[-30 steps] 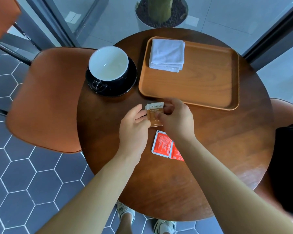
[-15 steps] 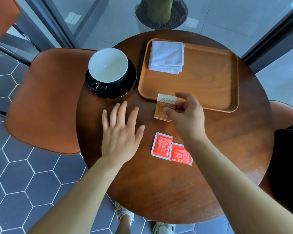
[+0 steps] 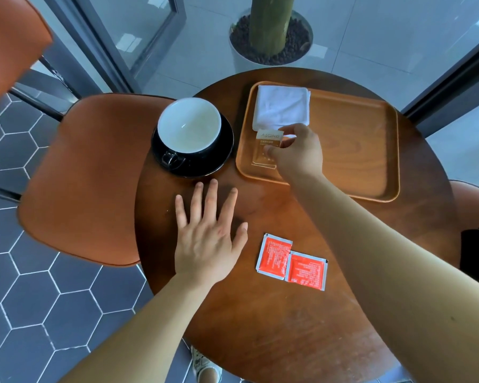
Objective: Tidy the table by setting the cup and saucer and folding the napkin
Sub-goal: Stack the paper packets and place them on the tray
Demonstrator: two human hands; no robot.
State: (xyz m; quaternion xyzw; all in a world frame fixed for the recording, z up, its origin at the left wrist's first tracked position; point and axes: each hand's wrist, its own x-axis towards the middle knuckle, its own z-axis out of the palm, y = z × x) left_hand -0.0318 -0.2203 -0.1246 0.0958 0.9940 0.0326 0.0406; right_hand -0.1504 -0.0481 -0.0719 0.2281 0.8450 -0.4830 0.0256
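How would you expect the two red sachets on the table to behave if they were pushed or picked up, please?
The red sachets look flat and thin, so probably light and floppy. They overlap at one edge, so a push would likely slide them apart. Lying flush on the table, they may need pinching at an edge.

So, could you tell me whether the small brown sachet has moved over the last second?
Yes. The small brown sachet, pinched in the right hand, went from the bare tabletop onto the wooden tray, just below the white napkin.

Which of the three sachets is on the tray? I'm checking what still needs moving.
The tan sachet, pinched by the right hand, is over the tray below the napkin. The two red sachets lie on the bare table.
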